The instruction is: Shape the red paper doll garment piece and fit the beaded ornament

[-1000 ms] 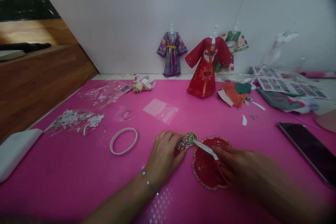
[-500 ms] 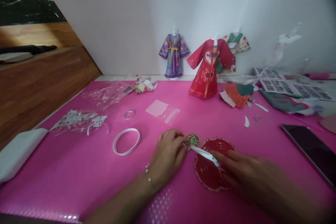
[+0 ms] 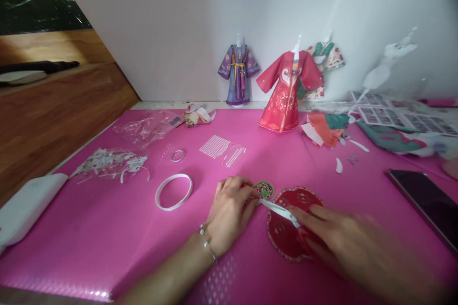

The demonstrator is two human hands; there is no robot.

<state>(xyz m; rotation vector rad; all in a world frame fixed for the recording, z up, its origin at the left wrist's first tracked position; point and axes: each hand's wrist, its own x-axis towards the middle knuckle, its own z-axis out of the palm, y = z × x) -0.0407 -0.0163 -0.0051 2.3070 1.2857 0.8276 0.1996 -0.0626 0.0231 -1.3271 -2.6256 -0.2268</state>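
My left hand [image 3: 231,212] presses down on a small multicoloured patterned paper piece [image 3: 265,189] on the pink mat [image 3: 107,228], covering most of it. My right hand [image 3: 343,243], blurred, holds small scissors [image 3: 281,209] with red handles; their pale blades point left to the patterned piece. A red paper piece with a patterned scalloped rim [image 3: 291,224] lies under the scissors and partly under my right hand.
A white tape ring [image 3: 173,191], a small ring [image 3: 177,155], a sticker-dot sheet [image 3: 221,148], paper shreds [image 3: 110,162] and plastic bags lie left. Paper robes on stands, purple [image 3: 238,74] and red [image 3: 288,90], line the wall. A dark phone [image 3: 425,202] lies right, a white box [image 3: 25,205] far left.
My left hand has slid forward over the patterned piece, hiding more of it. The scissors stay at its edge. The view has shifted slightly.
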